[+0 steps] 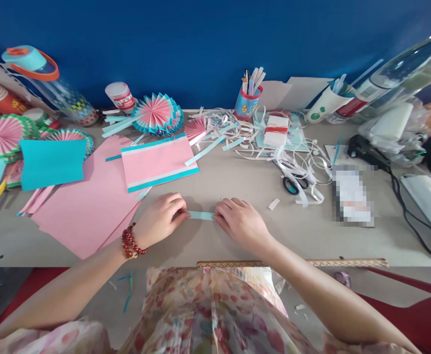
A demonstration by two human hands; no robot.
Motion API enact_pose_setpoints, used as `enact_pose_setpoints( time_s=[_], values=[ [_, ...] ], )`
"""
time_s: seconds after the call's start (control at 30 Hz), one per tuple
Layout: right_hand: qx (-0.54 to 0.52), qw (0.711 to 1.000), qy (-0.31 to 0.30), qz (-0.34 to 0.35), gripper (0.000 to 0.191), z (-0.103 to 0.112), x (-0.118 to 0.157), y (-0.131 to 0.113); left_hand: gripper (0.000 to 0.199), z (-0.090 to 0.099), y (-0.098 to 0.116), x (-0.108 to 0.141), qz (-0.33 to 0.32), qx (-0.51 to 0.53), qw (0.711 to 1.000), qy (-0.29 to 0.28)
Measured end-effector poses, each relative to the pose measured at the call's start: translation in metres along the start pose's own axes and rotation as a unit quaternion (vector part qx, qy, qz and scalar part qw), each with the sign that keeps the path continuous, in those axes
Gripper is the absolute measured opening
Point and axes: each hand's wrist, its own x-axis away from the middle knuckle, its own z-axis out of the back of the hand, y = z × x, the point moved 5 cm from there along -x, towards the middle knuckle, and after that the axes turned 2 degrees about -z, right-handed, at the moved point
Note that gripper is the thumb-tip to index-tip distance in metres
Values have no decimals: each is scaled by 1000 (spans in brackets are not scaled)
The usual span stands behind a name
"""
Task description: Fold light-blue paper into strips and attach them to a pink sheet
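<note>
Holds a pale blue paper strip (201,215) near the front of the grey table (274,238), pinching one end between left hand's (165,216) curled fingers and thumb, keeping the other under right hand's (242,221) bunched fingers. Has pink-and-blue paper (159,162) beyond left hand, scissors (295,184) among white strips (313,189) beyond right hand, and a pleated rosette (158,114) farther back.

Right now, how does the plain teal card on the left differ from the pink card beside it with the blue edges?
The teal card is one colour; the pink card has pale and blue bands along its long edges. The teal card looks smaller than the pink card. Both are roughly rectangular, and neither is held: the left hand and right hand are on the pale strip.
</note>
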Motion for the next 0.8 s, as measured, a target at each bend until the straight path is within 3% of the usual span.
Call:
enact_pose_setpoints(
  time_s=[0.6, 0.8],
  values=[
    [-14, 999, -41, -4, 18, 2, -3, 0, 17, 0, -1, -2, 9, -11, 1000, -20],
    [-14, 998, -54, -5, 17, 2, -5, 1, 19, 0, -12, -3, 32, -10, 999, -24]
  ],
)
